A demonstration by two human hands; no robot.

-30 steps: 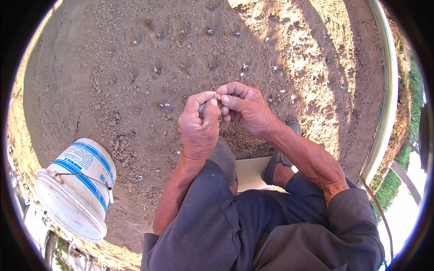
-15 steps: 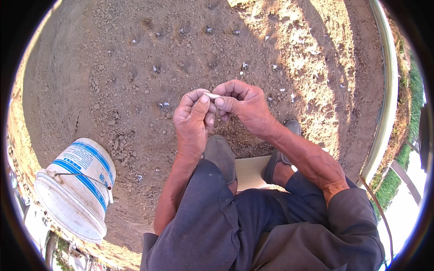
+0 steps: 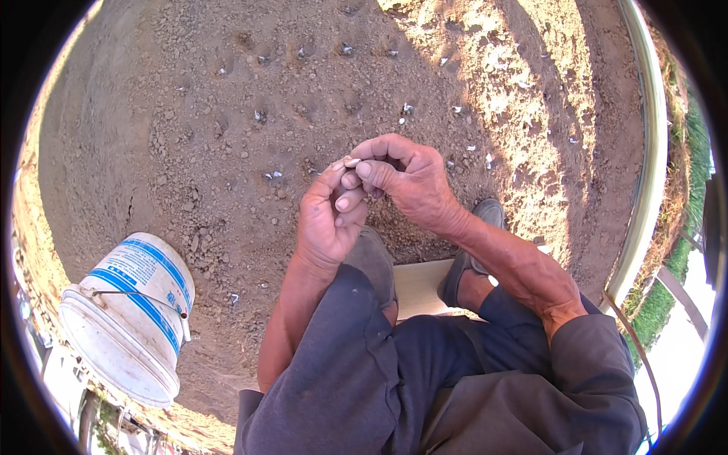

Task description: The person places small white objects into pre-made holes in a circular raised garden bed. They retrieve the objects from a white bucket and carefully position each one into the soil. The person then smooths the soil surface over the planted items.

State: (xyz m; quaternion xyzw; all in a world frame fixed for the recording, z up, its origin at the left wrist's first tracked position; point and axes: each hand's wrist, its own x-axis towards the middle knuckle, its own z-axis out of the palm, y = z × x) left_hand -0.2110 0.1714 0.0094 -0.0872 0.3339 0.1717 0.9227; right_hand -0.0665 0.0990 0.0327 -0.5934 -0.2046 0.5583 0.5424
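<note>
A small pale piece shaped like a garlic clove (image 3: 353,162) shows between my two hands, held up over the soil. My right hand (image 3: 409,178) pinches it between thumb and forefinger. Curled in beside it, my left hand (image 3: 332,208) has its fingertips against the clove's other end; its remaining fingers fold toward the palm, and what lies in them, if anything, is hidden. Below the hands is the brown tilled soil (image 3: 205,144), dotted with small white tips, such as a clove tip (image 3: 260,116), in loose rows.
A white bucket (image 3: 144,303) with blue bands and a wire handle lies tipped on its side at the lower left. My shoes (image 3: 371,262) rest by a pale board (image 3: 425,288). A light curved edging (image 3: 652,152) borders the soil on the right, with grass beyond.
My left thumb has dropped away from the clove and the left fingers have curled in more. Less of the clove shows now. My right hand has hardly moved.
</note>
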